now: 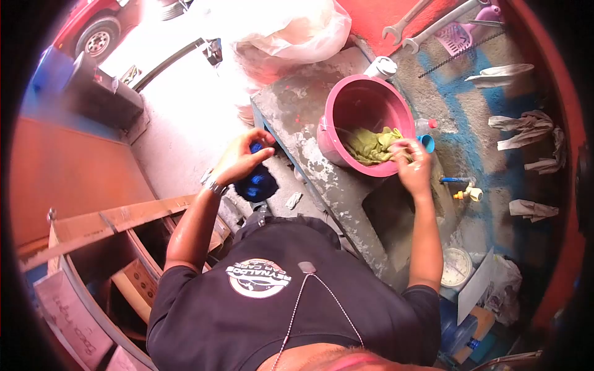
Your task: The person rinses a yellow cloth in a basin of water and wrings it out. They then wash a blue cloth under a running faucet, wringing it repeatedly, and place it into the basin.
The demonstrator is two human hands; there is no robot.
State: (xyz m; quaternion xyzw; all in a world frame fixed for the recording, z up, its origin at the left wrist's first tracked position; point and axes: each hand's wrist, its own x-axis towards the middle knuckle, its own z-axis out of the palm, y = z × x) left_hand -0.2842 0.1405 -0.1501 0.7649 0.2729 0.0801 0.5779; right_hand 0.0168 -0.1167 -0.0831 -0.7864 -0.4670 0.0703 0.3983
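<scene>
A pink bucket (333, 133) tilts on the concrete ledge with its mouth towards me. Inside lies a wet-looking yellow-green cloth (369, 146). My right hand (411, 162) is at the bucket's near right rim, its fingers closed on the edge of the cloth. To the left, my left hand (242, 157) hovers beside the ledge, thumb apart from the bent fingers, with nothing visible in it. Beneath it is a dark thing with bright blue parts (257, 184), partly hidden by the hand; its kind I cannot make out.
The concrete ledge (298, 102) has a sunken basin (387, 216) near me. A white-lidded container (382, 67), a blue cup (426, 143) and a tap (473, 193) are around the bucket. Wrenches (436, 36) and rags (523, 128) hang on the wall. Wooden shelving (117, 226) stands left.
</scene>
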